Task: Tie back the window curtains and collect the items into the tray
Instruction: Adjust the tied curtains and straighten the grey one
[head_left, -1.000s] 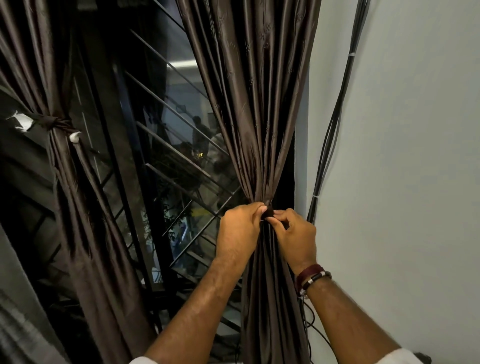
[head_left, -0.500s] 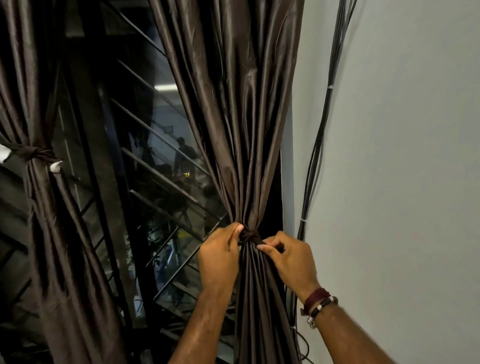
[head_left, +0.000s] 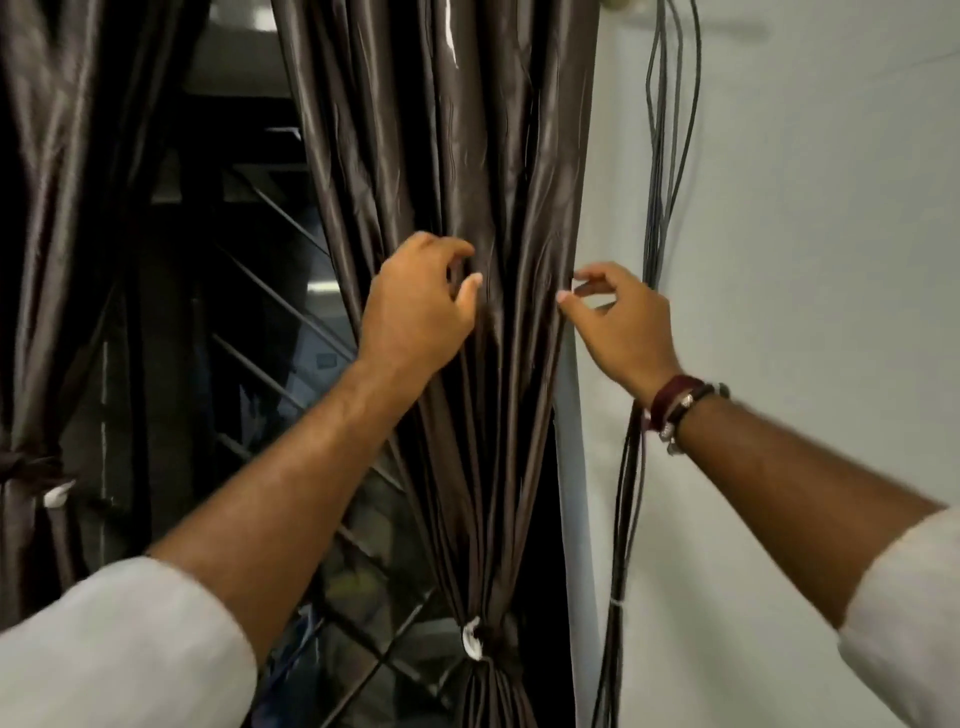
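**Right curtain tied, hands up in its folds**

Though the right curtain (head_left: 467, 218) is already cinched low down by a dark tie-back (head_left: 491, 642) with a white tag at the knot, the person's hands sit higher up, on the loose folds above it. The left hand (head_left: 415, 306) rests against the curtain's left side, fingers curled and slightly parted, thumb tip on the fabric; whether it actually pinches a fold cannot be told. The right hand (head_left: 621, 322) is at the curtain's wall-side edge, thumb and forefinger nearly closed on that edge, the other fingers loosely spread. At far left the left curtain (head_left: 36, 260) hangs tied as well, by its own band (head_left: 31, 465). Behind both is the dark window grille (head_left: 270, 291); a bundle of cables (head_left: 660, 208) runs down the pale wall (head_left: 805, 260) just beside the right hand. No tray or items appear.

The likely risk: tugging the folds too hard could drag cloth through the knot and loosen it, and the right hand could snag the cables.
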